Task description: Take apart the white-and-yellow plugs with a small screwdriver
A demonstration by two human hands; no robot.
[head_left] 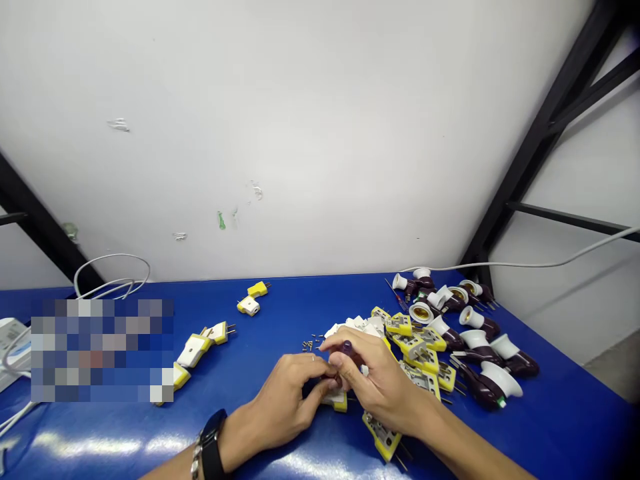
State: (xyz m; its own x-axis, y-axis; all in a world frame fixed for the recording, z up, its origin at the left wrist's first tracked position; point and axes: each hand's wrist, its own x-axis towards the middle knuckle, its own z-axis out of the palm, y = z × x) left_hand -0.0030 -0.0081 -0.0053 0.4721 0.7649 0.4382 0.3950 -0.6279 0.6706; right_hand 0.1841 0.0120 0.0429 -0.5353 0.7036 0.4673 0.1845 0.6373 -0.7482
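Note:
My right hand [375, 377] is closed around a screwdriver [347, 347] with a dark purple handle, which stands roughly upright. My left hand [287, 397], wearing a ring and a black wristband, pinches with thumb and forefinger by the screwdriver's lower end. What lies between those fingers is hidden. Directly under both hands is a yellow and white plug [340, 403], mostly covered. Just beyond the fingers, small brass-coloured screws [309, 346] lie loose. Beside my right hand is a heap of opened yellow plugs [423, 359] with grey insides, and another opened plug [383, 437] lies nearer me.
White plug covers [357, 325] are piled behind my right hand. Several dark lamp holders [480, 340] with white sockets crowd the right side, near a second screwdriver [397, 295]. Yellow-white plugs [194, 350] form a line at left. A white cable [565, 262] runs along the back right.

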